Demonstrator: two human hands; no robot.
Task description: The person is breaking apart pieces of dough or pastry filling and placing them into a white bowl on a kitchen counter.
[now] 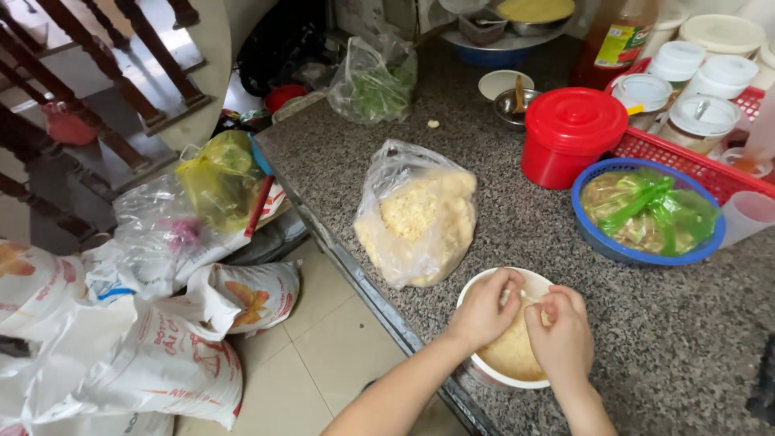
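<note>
A white bowl (475, 367) of pale yellow pieces sits on the speckled granite counter (646, 323) near its front edge. My left hand (484, 311) and my right hand (563, 335) are both over the bowl, fingers pinched together around a small pale piece between them. Just beyond the bowl lies a clear plastic bag (416, 214) filled with the same pale yellow pieces, its mouth open.
A red lidded tub (570, 136), a blue basket (597, 242) holding green-tied bags, and a red crate (710, 165) of white-lidded jars stand at the right. A bag of greens (373, 85) lies at the back. Sacks (137, 355) and bags crowd the floor at left.
</note>
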